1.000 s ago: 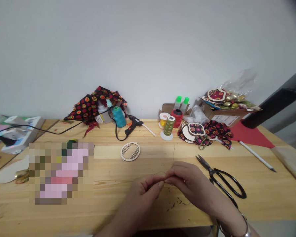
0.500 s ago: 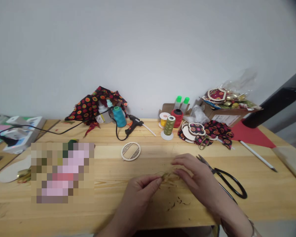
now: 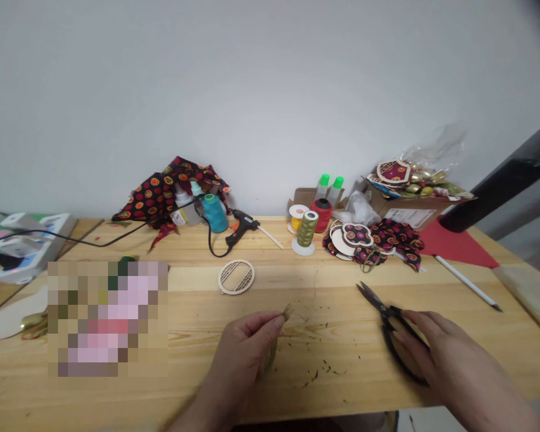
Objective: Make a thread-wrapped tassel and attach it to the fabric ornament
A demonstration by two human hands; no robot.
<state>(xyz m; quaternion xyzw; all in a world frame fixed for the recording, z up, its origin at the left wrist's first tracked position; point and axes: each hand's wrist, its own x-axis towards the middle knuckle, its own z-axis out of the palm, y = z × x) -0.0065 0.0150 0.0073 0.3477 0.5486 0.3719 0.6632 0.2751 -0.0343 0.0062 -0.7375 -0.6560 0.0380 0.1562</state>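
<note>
My left hand is closed in a pinch around a bundle of olive-green thread. Its frayed tip pokes out past the thumb, and a green length shows below the fingers. On the right, my right hand has its fingers around a handle of the black scissors, which lie on the table with the blades slightly apart, pointing up and left. Short dark thread clippings are scattered between the hands. Beyond my left hand lies an oval wooden frame with lattice cutouts.
Thread spools stand at the back, among them an olive one and a teal one, near a glue gun. Patterned fabric pieces, a filled cardboard box and a white pencil are right. A power strip lies left.
My right hand has moved away from the thread, right and down, onto the scissors' handles. The left hand has shifted slightly left, still pinching the thread.
</note>
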